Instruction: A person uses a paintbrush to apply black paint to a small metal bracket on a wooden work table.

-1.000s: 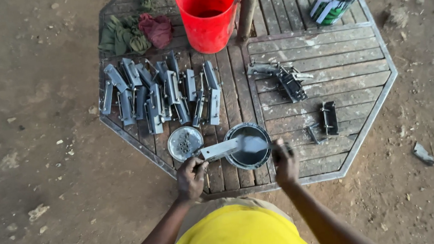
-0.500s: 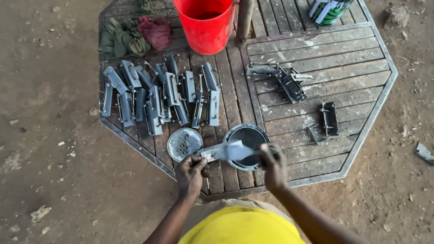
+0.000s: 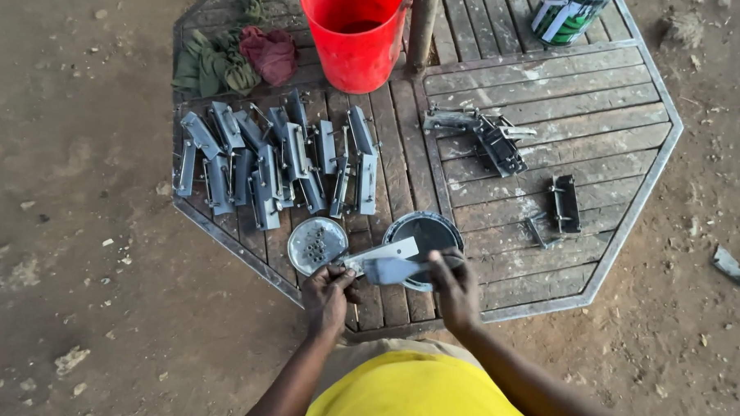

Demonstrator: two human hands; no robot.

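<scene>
At six o'clock on the octagonal wooden table [image 3: 546,87], seen from the head camera, the person's left hand [image 3: 325,293] pinches the near end of a flat grey metal bracket [image 3: 381,253], fingers clenched around it. That bracket lies level, reaching toward three o'clock over the rim of an open paint tin [image 3: 425,233] holding dark paint. The right hand [image 3: 455,289] grasps a brush [image 3: 389,270], whose bristles press against the bracket's underside edge, just beside the tin. Touching the left hand's knuckles at eleven o'clock sits a round tin lid [image 3: 315,244] with small specks of hardware in it.

Farther up, at ten o'clock, a row of grey brackets [image 3: 278,162] lies packed side by side. At two o'clock two dark metal pieces [image 3: 490,138] rest together, and another dark piece [image 3: 563,203] lies at three o'clock. A red bucket [image 3: 356,36] stands at twelve o'clock, with crumpled rags [image 3: 234,61] beside it and a paint can [image 3: 572,8] at one o'clock.
</scene>
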